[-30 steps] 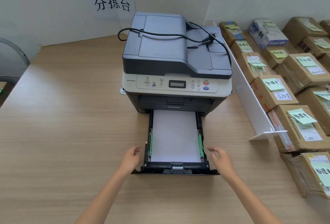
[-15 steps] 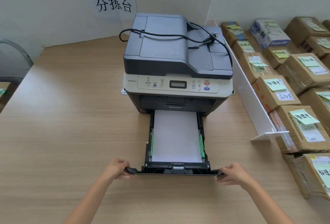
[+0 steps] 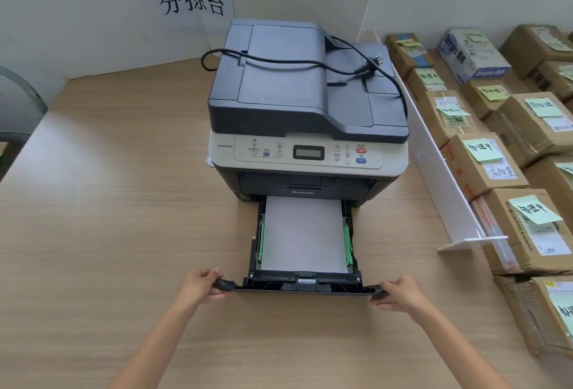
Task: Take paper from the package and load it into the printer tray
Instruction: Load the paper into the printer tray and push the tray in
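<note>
A dark grey and cream printer (image 3: 307, 103) stands on the wooden table (image 3: 108, 218). Its black paper tray (image 3: 304, 285) is pulled out toward me and holds a flat stack of white paper (image 3: 304, 233) between green side guides. My left hand (image 3: 201, 286) grips the left end of the tray's front panel. My right hand (image 3: 398, 294) grips the right end. No paper package is in view.
A black power cord (image 3: 310, 63) lies loose on the printer's lid. A white divider board (image 3: 446, 190) runs along the table's right side, with several taped cardboard boxes (image 3: 483, 165) bearing green notes beyond it. A paper sign (image 3: 190, 1) hangs on the wall behind.
Both hands moved from beside the tray, fingers spread, to its front corners and closed on the front panel. The tray sits about where it was.
</note>
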The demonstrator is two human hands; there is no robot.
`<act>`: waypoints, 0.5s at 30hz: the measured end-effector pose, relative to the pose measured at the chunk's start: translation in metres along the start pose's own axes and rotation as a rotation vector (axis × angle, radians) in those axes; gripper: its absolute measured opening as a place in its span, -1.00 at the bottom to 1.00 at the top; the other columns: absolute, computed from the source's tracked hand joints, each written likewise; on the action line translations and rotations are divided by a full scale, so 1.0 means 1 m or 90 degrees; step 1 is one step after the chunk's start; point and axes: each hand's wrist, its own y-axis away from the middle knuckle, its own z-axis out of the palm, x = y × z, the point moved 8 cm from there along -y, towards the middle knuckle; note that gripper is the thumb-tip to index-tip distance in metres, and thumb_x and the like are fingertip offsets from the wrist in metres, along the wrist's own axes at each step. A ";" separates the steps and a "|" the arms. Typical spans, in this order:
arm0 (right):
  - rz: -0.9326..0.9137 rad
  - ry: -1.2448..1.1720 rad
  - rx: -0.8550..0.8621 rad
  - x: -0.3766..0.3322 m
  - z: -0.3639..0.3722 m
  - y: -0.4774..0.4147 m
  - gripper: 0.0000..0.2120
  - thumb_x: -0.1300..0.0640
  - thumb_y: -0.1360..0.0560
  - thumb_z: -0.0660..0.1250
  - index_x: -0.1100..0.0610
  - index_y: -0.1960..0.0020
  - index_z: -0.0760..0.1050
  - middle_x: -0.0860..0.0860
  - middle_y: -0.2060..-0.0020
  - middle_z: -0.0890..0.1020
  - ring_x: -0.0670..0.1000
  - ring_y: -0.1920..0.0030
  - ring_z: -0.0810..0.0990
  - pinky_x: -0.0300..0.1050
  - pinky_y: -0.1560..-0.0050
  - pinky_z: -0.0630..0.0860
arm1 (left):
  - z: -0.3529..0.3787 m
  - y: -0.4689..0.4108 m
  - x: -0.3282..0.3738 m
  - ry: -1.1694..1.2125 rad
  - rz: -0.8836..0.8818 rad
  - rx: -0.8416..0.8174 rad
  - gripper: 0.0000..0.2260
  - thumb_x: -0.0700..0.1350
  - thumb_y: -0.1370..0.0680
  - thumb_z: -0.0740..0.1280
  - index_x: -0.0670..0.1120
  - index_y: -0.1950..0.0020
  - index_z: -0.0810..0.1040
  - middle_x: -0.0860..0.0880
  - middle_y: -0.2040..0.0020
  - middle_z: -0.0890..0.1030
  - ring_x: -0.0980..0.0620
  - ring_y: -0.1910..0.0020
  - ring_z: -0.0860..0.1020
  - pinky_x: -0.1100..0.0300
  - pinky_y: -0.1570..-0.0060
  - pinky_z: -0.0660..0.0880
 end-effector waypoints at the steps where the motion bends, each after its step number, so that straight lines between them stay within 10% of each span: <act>1: -0.001 -0.005 0.005 -0.004 0.000 -0.002 -0.83 0.31 -0.53 0.20 0.37 0.15 0.52 0.29 0.30 0.67 0.12 0.33 0.69 -0.14 0.39 0.64 | 0.000 -0.001 0.005 0.003 0.005 0.004 -0.77 -0.15 -0.59 0.23 -0.30 -0.10 0.53 -0.17 0.19 0.63 0.04 0.47 0.65 0.28 0.50 0.58; 7: -0.040 -0.079 0.035 -0.042 0.001 -0.013 -0.81 0.29 -0.55 0.19 0.27 0.21 0.49 0.21 0.30 0.63 0.14 0.26 0.67 -0.15 0.36 0.64 | 0.002 -0.021 0.039 0.036 0.041 0.030 -0.66 -0.09 -0.57 0.27 -0.31 -0.21 0.48 -0.27 -0.08 0.62 -0.04 0.35 0.68 0.30 0.44 0.60; 15: -0.126 -0.141 0.073 -0.098 0.000 -0.047 -0.76 0.20 -0.58 0.18 0.37 0.09 0.49 0.24 0.32 0.62 0.02 0.47 0.65 -0.21 0.40 0.63 | 0.014 -0.042 0.098 0.153 0.133 0.068 -0.78 -0.17 -0.61 0.20 -0.35 -0.02 0.47 -0.21 0.38 0.67 0.05 0.51 0.64 0.30 0.48 0.59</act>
